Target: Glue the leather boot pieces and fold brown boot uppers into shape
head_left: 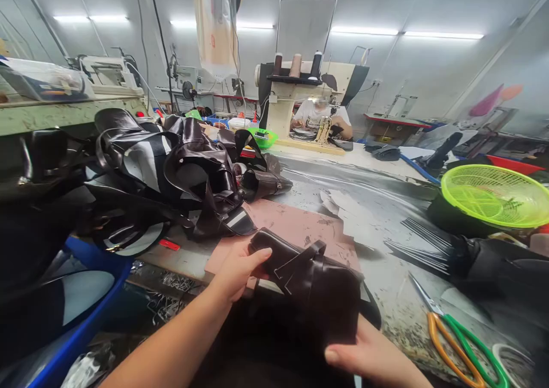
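Observation:
A dark brown leather shoe upper with straps (313, 285) is held over the near edge of the worktable. My left hand (238, 271) grips its far left end, thumb on top. My right hand (369, 356) holds its lower right side from underneath, thumb pressed on the leather. Under the piece lies a pink cutting board (295, 228). A heap of similar dark leather uppers (171, 171) is piled on the table to the left.
Scissors with orange and green handles (458, 336) lie at the right front. A green mesh basket (493, 196) sits on dark material at the right. A blue bin (86, 314) stands at the left. A person sits behind a sewing machine (300, 96) across the table.

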`<state>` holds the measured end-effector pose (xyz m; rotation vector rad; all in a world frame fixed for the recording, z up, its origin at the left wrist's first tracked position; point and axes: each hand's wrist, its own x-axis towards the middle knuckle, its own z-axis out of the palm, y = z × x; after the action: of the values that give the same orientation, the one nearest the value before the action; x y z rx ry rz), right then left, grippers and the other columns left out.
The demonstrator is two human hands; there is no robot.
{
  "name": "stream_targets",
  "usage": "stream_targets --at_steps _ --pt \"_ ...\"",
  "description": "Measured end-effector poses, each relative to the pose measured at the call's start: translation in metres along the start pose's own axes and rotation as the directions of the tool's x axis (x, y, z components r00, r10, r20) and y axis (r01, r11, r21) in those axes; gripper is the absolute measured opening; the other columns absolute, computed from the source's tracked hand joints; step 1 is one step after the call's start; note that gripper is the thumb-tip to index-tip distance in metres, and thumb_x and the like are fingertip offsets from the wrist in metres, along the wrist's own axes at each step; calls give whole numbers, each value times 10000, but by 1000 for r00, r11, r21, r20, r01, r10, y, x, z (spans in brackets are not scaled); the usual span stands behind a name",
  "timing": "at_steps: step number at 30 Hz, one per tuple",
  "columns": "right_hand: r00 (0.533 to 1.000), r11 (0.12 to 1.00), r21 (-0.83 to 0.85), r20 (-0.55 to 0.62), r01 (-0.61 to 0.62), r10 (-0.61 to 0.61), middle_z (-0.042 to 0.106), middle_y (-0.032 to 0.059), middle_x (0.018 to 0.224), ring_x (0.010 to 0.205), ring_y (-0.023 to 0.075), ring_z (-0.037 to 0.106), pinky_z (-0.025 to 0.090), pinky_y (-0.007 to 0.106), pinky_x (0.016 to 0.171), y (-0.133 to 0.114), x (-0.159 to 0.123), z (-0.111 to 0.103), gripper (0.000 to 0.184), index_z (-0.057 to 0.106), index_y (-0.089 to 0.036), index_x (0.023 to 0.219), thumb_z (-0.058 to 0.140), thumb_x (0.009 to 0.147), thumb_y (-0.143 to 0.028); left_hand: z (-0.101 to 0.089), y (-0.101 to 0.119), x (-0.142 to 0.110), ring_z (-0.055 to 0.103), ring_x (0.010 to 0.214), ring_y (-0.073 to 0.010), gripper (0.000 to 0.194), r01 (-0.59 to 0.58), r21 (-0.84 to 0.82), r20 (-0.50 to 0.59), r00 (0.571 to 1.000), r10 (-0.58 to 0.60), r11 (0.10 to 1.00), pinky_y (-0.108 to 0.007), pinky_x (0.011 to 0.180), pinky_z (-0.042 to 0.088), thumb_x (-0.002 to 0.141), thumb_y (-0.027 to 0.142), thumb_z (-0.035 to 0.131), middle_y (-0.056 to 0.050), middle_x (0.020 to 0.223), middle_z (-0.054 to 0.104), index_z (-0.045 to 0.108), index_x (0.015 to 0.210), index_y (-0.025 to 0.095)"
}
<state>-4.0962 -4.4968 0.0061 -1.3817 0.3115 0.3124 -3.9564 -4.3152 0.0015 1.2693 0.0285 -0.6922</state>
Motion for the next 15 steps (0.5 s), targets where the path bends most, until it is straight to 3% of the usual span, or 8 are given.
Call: stream_targets --at_steps 2,4,8,15 --pt "996 997 -10 -49 -78 77 683 81 902 905 282 597 444 388 826 6 -1 -2 398 689 -164 884 732 540 -358 1 -2 0 556 510 -114 385 -17 14 7 1000 17 1000 -195 444 434 528 413 761 -34 618 635 609 703 105" --pt "980 984 92 -117 -152 163 690 68 794 814 252 617 460 361 774 11 0 -3 277 692 -149 809 666 580 -301 2 -5 1 543 486 -106 389 6 -11 1 1000 -6 1000 -187 428 419 517 410 763 -25 596 626 600 701 108" --pt "944 951 242 -218 -194 248 685 29 712 699 208 622 472 309 669 10 2 -2 310 677 -158 863 610 569 -230 5 -10 0 546 476 -101 422 118 -56 -19 993 -120 991 -178 412 414 494 394 771 -22 619 633 579 750 119" --pt "979 980 189 -183 -57 92 699 58 854 899 259 615 461 357 808 4 -1 8 362 685 -168 925 694 623 -369 12 -21 -6 553 489 -118 404 131 14 -2 991 -131 991 -197 420 430 538 340 758 -21 634 635 578 831 127"
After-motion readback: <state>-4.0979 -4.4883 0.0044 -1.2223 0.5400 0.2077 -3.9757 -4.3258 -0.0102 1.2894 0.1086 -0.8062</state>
